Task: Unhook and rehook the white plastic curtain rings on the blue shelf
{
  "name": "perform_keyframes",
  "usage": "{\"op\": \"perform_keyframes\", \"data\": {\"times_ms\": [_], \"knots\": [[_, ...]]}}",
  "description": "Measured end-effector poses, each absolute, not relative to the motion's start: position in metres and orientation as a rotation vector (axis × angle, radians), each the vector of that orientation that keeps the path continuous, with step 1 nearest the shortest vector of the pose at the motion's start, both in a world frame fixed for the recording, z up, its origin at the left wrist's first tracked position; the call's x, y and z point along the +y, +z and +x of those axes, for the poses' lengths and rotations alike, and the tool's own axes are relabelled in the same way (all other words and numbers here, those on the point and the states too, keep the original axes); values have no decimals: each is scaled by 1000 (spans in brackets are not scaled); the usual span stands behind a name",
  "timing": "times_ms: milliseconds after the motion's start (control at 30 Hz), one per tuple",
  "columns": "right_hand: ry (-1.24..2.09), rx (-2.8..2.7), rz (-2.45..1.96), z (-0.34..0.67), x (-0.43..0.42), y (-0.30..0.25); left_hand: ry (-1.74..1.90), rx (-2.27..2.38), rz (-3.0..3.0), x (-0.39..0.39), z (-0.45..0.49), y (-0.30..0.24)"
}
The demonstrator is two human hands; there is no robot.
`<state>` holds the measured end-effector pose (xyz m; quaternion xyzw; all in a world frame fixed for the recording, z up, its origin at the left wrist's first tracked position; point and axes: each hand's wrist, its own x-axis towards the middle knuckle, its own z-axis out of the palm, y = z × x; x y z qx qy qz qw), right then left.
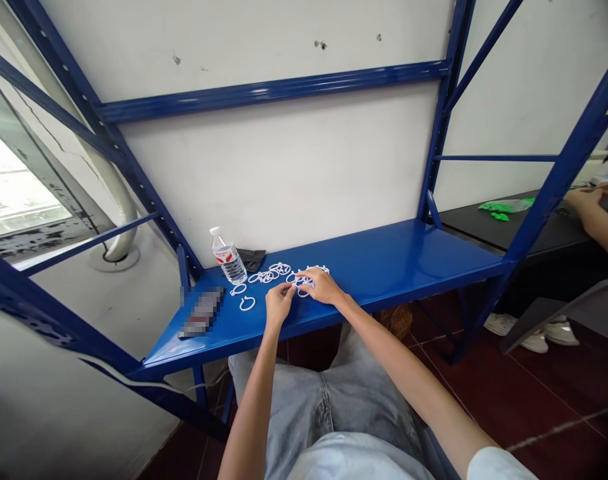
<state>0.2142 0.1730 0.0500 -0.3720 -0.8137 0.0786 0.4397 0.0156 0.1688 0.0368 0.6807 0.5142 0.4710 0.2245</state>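
Several white plastic rings [279, 271] lie scattered on the blue metal shelf [384, 267]. My left hand [279, 301] has its fingertips pinched on a white ring at the near side of the pile. My right hand [321, 285] rests on the pile beside it, fingers curled around rings. The two hands almost touch over the same ring. Two loose rings [247, 304] lie apart to the left of my left hand.
A clear water bottle [229, 257] with a red label stands at the back left, beside a dark cloth [251, 259]. A blurred dark flat object [202, 312] lies left. Blue rack posts frame the shelf. Another person's arm [597, 213] works at a black table to the right.
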Motion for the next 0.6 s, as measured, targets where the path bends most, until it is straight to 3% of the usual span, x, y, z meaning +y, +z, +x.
{"op": "perform_keyframes", "data": {"times_ms": [600], "knots": [[211,-1986,-988,213,170,52,1268,1500,2048,165,13,44]]}}
